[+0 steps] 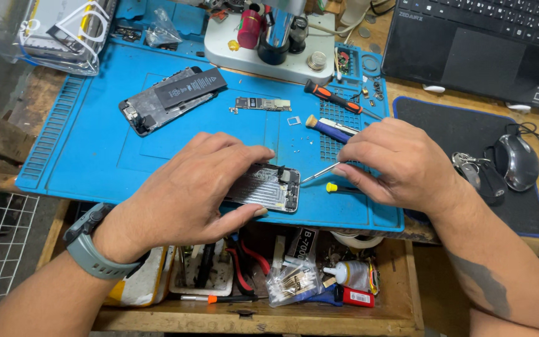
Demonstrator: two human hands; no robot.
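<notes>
Opened phone chassis (268,187), a thin metal rectangle with bare circuitry, lies near the front edge of a blue rubber work mat (95,150). From the head camera, the left hand (188,193) curls over it, thumb and fingers pinching its long edges, seemingly to keep it steady. The right hand (400,163) is closed in a fingertip grip on slim metal tweezers (320,173), tip angled at the chassis's right end. A yellow-capped screwdriver (339,187) rests just beside. Farther left lies a second dismantled phone (169,98) with a black battery; a small green circuit board (263,104) sits to its right. An open wooden drawer (269,281) below holds jumbled tools.
</notes>
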